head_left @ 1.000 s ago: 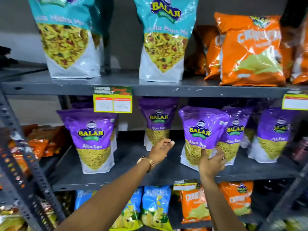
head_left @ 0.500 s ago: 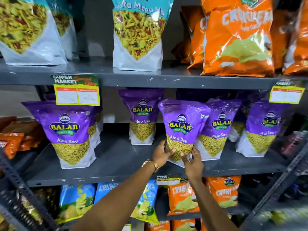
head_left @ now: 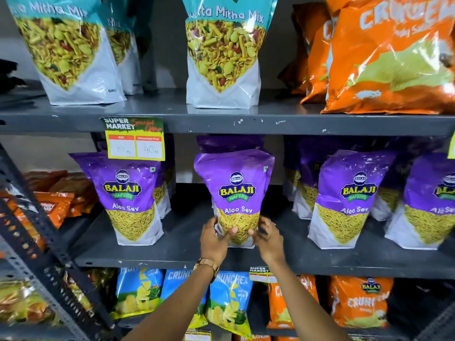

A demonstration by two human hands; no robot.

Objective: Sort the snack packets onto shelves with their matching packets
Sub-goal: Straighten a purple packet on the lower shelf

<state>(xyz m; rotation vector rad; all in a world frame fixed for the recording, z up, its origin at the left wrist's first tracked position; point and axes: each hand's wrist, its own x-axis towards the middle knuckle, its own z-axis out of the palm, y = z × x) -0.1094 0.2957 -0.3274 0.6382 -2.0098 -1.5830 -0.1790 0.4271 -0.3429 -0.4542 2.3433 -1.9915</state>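
A purple Balaji Aloo Sev packet [head_left: 235, 188] stands upright at the middle of the grey middle shelf [head_left: 177, 259]. My left hand [head_left: 215, 238] grips its lower left side and my right hand [head_left: 268, 236] grips its lower right side. More purple Aloo Sev packets stand on the same shelf, one to the left [head_left: 128, 193] and others to the right [head_left: 349, 195]. Another purple packet [head_left: 229, 143] is partly hidden behind the held one.
The top shelf [head_left: 246, 121] carries teal Mitha Mix packets [head_left: 221, 50] and orange Crunchex bags [head_left: 389, 55]. Below sit blue Crunchex bags [head_left: 229, 301] and orange ones [head_left: 357, 301]. A price tag [head_left: 134, 140] hangs at upper left. A slanted metal brace [head_left: 32, 230] crosses the left side.
Both hands closed on the purple packet and slid it leftward along the middle shelf, from beside the right-hand packets to the middle gap. The camera moved closer.
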